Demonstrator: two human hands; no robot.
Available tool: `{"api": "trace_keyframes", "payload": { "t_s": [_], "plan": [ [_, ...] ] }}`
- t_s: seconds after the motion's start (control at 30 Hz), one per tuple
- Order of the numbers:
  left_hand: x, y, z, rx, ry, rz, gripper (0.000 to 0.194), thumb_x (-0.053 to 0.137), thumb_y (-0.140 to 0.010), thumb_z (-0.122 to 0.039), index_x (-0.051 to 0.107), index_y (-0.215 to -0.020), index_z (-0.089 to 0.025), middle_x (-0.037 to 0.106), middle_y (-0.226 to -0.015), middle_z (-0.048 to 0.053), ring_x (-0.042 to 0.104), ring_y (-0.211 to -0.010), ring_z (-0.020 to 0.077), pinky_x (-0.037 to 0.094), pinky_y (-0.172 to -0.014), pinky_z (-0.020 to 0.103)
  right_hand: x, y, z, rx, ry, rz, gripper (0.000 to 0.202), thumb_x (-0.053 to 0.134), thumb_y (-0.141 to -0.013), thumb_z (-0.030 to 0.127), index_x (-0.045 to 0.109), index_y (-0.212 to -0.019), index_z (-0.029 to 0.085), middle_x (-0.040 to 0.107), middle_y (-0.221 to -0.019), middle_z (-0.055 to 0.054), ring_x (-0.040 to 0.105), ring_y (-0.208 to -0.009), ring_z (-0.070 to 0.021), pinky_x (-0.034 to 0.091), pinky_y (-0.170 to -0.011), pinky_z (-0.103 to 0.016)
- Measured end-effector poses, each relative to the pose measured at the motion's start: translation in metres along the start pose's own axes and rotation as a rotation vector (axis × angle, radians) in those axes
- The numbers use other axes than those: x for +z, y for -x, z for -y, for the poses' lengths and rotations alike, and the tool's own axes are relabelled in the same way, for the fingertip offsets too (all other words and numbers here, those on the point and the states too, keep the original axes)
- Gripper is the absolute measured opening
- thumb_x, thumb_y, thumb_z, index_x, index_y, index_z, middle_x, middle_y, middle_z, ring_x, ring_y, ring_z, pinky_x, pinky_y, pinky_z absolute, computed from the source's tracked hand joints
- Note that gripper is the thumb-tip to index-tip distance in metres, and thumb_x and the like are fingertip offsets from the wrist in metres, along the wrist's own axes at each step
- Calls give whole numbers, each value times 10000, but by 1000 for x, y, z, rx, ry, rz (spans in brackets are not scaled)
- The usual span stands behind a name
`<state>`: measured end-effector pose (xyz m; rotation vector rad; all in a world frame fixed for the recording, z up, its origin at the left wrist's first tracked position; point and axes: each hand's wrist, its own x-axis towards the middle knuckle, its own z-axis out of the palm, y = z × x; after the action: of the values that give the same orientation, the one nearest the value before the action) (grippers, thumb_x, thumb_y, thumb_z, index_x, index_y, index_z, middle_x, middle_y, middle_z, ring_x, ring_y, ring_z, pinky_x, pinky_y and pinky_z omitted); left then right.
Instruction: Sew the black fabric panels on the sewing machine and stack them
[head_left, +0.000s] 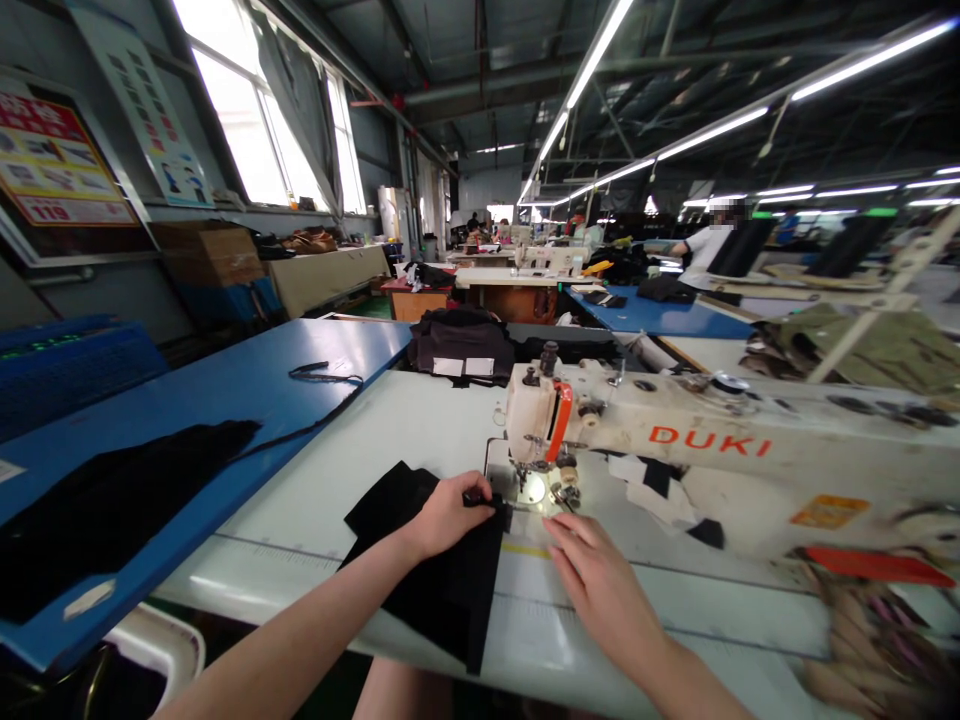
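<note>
My left hand is closed on the top right edge of a black fabric piece, pinching it with thumb and fingertips just left of the needle area. The fabric lies on the pale table of a white sewing machine, and its lower end hangs over the front edge. My right hand is beside the lit needle plate, its fingers stretched towards it and slightly apart. A small dark part shows just beyond those fingertips; whether they touch it I cannot tell.
Left stands a blue table with black fabric and a dark strip. Behind the machine head is a dark fabric stack with white labels. Light and dark scraps lie under the machine arm. Another person is farther back.
</note>
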<state>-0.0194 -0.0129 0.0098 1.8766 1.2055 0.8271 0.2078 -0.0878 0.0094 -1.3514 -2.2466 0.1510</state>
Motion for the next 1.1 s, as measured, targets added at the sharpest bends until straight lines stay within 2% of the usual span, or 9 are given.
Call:
{"api": "trace_keyframes", "payload": {
  "t_s": [0.13,0.2,0.3,0.37,0.63,0.87,1.1],
  "plan": [
    [2,-5,-9,13,-6,22,112,633,-696,-192,574,-791,-187,591,-778,-19,527,-779,145,410,-730,242,1,-3,5,-12,33,119,242,441,-897,181,569,-1102,190,546,-970,-73,508,-919,-225,476,-822,-412],
    [7,-9,-14,-6,-36,49,134,640,-688,-190,579,-807,-182,594,-784,-15,531,-761,140,417,-711,238,8,-5,12,-3,59,113,211,448,-885,154,584,-1043,189,535,-924,-65,498,-894,-225,467,-811,-414],
    [15,-17,-17,-59,-96,100,171,657,-660,-172,591,-817,-175,600,-779,-12,544,-734,139,423,-667,230,17,-6,22,3,85,88,171,448,-859,94,591,-855,188,526,-889,-63,486,-880,-226,450,-805,-413],
    [19,-22,-17,-74,-124,120,169,662,-640,-154,601,-797,-174,600,-756,-15,549,-726,143,420,-646,231,18,-7,24,-14,76,87,162,455,-849,86,577,-814,186,527,-892,-66,481,-882,-228,443,-800,-410],
    [14,-30,-12,-62,-135,195,179,679,-627,-168,608,-791,-173,594,-737,-24,536,-684,133,413,-620,227,0,-5,7,-69,-2,134,227,449,-887,139,572,-1071,191,539,-941,-59,475,-919,-216,442,-838,-393],
    [8,-40,-16,-73,-122,266,182,681,-617,-161,610,-785,-163,585,-709,-23,533,-663,126,402,-583,214,-9,-13,-3,-159,-10,197,214,438,-905,172,608,-1031,204,549,-947,-51,474,-929,-208,432,-839,-380],
    [16,-42,-10,-142,-140,285,180,652,-594,-147,608,-768,-153,565,-637,-32,526,-596,118,374,-508,203,-16,-21,-9,-220,-22,185,248,459,-889,156,622,-1062,227,572,-950,-43,481,-953,-197,425,-868,-364]
  ]
}}
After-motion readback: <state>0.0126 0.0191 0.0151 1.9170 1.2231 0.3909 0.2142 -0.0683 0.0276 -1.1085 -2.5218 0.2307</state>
